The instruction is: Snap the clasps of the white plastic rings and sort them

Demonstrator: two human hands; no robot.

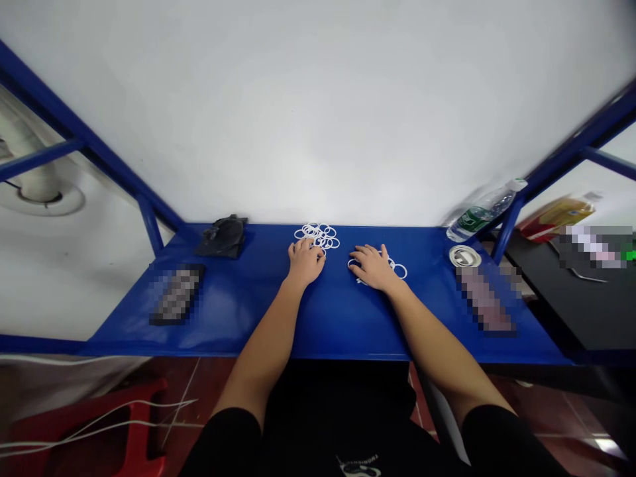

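A heap of several thin white rings [318, 235] lies at the back of the blue table [248, 311], against the white wall. My left hand [305, 260] rests palm down at the near edge of that heap, fingers curled onto the rings. My right hand [372, 266] lies flat with fingers spread over a smaller group of white rings [399, 269]. What the left fingers hold, if anything, is hidden.
A black crumpled cloth [223, 235] sits at the back left, a dark flat object [176, 295] at the left. A plastic water bottle [484, 211] leans at the back right beside a round metal tin [464, 256]. Blue frame bars rise on both sides. A red stool [99, 430] stands below left.
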